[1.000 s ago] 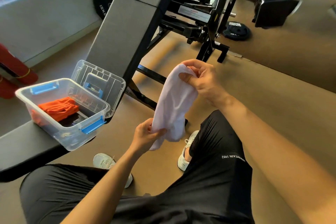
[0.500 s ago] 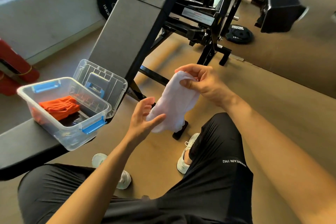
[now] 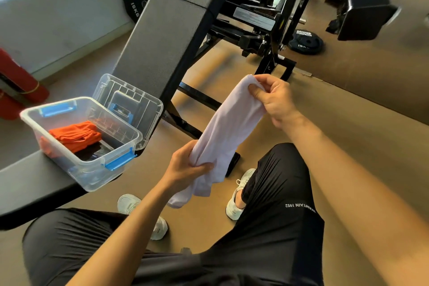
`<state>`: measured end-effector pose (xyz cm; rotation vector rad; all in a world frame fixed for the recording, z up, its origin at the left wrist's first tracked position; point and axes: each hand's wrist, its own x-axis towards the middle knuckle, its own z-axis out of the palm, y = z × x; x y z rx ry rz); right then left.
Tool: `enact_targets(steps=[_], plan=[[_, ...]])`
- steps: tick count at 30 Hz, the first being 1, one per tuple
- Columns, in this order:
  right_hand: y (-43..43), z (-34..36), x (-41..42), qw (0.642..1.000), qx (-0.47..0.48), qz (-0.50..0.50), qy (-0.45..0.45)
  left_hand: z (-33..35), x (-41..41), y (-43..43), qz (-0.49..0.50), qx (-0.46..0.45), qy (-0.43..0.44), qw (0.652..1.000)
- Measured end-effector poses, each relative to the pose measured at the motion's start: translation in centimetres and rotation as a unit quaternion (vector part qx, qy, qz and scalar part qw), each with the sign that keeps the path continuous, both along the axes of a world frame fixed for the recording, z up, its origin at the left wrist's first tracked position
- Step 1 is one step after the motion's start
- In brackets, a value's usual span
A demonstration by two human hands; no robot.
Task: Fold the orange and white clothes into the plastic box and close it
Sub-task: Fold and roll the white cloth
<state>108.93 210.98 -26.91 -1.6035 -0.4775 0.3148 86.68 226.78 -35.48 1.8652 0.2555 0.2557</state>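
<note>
A white cloth (image 3: pixel 228 130) hangs as a long folded strip in mid-air over my lap. My right hand (image 3: pixel 274 100) pinches its upper end, and my left hand (image 3: pixel 188 166) grips it near the lower end. To the left, a clear plastic box (image 3: pixel 69 169) with blue latches stands open on the dark bench seat. A folded orange cloth (image 3: pixel 75 136) lies inside the box. The box's clear lid (image 3: pixel 130 97) leans upright behind it against the bench backrest.
The grey inclined backrest (image 3: pixel 167 37) marked FLEX rises behind the box. Black machine frames (image 3: pixel 267 37) and a weight plate (image 3: pixel 305 40) stand on the brown floor beyond. A red cylinder (image 3: pixel 16 86) lies at the left. My knees and white shoes are below.
My left hand let go of the white cloth's lower part, opened, then closed again round the cloth lower down. The cloth now hangs longer and straighter between both hands.
</note>
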Motion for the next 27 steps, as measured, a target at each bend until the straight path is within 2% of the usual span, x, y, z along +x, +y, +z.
enact_targets(steps=[5,11,13,16,18,20,23,27], plan=[[0.2,-3.0,1.4,0.997,-0.053,-0.035,0.036,0.5,-2.1,0.3,-0.054,0.059,0.005,0.997],[0.9,-4.9,2.0,0.991,-0.123,-0.012,0.053,2.0,-3.7,0.1,-0.175,0.114,0.022,0.978],[1.3,-5.2,1.9,0.991,-0.118,-0.003,0.058,2.2,-3.7,0.4,-0.212,0.097,0.05,0.971],[1.7,-5.1,1.7,0.992,-0.115,0.011,0.045,1.9,-3.8,1.4,-0.243,0.018,0.123,0.962],[1.8,-4.7,1.5,0.993,-0.111,0.026,0.022,1.9,-3.8,1.7,-0.222,-0.086,0.194,0.952],[1.8,-4.0,0.8,0.993,-0.107,0.045,-0.009,1.8,-3.7,1.6,-0.152,-0.221,0.236,0.934],[1.3,-2.7,-1.3,0.99,-0.113,0.074,-0.047,1.1,-3.2,1.6,-0.031,-0.377,0.242,0.894],[0.8,-1.9,-5.2,0.982,-0.114,0.121,-0.091,0.1,-2.6,1.9,0.026,-0.459,0.218,0.861]])
